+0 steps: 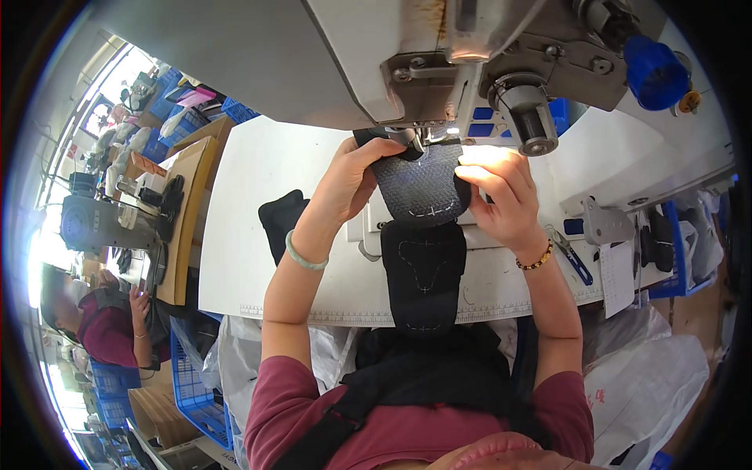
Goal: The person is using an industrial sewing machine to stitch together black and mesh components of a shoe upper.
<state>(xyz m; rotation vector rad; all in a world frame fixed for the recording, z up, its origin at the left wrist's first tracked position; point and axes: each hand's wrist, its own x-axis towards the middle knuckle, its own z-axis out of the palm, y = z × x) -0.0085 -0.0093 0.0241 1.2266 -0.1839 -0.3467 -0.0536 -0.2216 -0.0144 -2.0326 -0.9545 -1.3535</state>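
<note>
Beneath the presser foot (417, 141) of a white sewing machine (329, 47) lies a dark textured fabric piece (419, 186) with a rounded lower end and white marks. My left hand (350, 178) grips its left edge, thumb on top close to the foot. On the opposite edge, my right hand (501, 188) pinches the fabric between thumb and fingers, lit by the machine's lamp. A longer black fabric piece (424, 270) with chalk-like outlines lies below it, reaching over the table's front edge. The fingers under the fabric are hidden.
Left of my left forearm, another black fabric piece (280, 222) lies on the white table (235, 235). A blue-handled cutter (576, 261) rests right of my right wrist. Plastic bags (642, 384) sit at lower right. Another person (117, 321) is seated at far left.
</note>
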